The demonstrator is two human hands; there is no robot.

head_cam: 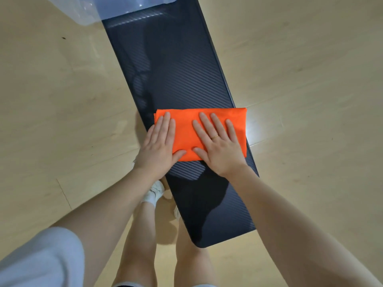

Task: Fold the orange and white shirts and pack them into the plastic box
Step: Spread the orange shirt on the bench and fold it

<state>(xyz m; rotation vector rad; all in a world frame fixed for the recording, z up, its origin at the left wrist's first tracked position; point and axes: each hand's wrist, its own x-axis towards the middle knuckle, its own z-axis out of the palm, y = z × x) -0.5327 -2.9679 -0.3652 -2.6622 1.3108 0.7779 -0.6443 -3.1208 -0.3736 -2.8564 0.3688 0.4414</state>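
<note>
The orange shirt (186, 129) lies folded into a compact rectangle across the dark bench (172, 75), its right end hanging slightly past the bench edge. My left hand (158, 143) presses flat on the shirt's left part, fingers straight. My right hand (217, 146) lies flat on the middle and right part, fingers spread, a ring on one finger. The clear plastic box (93, 9) sits at the far end of the bench, only its near corner in view. No white shirt is in view.
The bench is narrow, with a carbon-weave surface, and runs away from me over a pale wooden floor (300, 69). My legs and a white shoe (154, 192) stand at the bench's near left side.
</note>
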